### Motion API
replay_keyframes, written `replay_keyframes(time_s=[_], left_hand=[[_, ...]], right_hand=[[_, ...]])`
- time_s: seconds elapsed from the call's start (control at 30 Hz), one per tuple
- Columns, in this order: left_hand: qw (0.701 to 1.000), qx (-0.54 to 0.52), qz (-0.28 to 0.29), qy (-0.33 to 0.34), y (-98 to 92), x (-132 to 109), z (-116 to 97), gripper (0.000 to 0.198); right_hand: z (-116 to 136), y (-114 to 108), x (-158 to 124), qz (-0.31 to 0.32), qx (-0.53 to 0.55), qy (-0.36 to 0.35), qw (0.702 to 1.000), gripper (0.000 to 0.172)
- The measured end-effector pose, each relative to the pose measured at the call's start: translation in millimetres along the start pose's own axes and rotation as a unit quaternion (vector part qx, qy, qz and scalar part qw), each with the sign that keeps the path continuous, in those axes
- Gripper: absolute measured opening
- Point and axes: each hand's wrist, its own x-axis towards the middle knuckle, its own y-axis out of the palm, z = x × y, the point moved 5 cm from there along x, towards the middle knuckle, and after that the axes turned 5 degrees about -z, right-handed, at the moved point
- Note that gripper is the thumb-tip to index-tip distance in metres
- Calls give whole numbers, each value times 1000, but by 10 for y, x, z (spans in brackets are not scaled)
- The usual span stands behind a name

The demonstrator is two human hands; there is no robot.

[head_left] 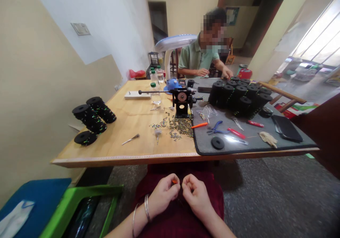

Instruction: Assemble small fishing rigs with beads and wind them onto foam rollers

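Note:
My left hand (pixel 166 191), with bangles at the wrist, is closed in a pinch on a small orange piece (pixel 174 181) whose kind I cannot make out. Close beside it, a little to the right, my right hand (pixel 194 192) is also pinched, fingers curled in. Whatever it holds, if anything, is too small or hidden. Both hands are above my dark red lap (pixel 183 216), in front of the table edge. Nearest on the tabletop are many tiny striped pieces (pixel 181 126), a small brush (pixel 130 139) and a black foam disc (pixel 217 143).
Black foam spools (pixel 230 91) stand in rows on a grey mat (pixel 207 147), more spools (pixel 89 117) at left. A black clamp device (pixel 182 101), blue pliers (pixel 216 127) and a lamp (pixel 175 41) are on the table. A co-worker (pixel 193 59) sits opposite. A green frame (pixel 63 209) is lower left.

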Motion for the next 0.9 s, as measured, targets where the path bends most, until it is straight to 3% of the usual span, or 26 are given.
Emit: replay_keyframes(time_s=[0.17, 0.37, 0.7, 0.9], left_hand=[[1000, 17, -10, -1, -23, -4, -5, 13], [997, -65, -14, -28, -32, 17, 23, 18], [985, -157, -19, -73, -2, 8, 46, 28], [974, -204, 5, -96, 23, 0, 55, 28]], right_hand=[[-34, -30, 13, -20, 11, 3, 1000, 15], [-19, -66, 46, -32, 87, 40, 995, 26], [-123, 27, 45, -14, 129, 81, 988, 35], [-113, 90, 45, 8, 149, 90, 985, 35]])
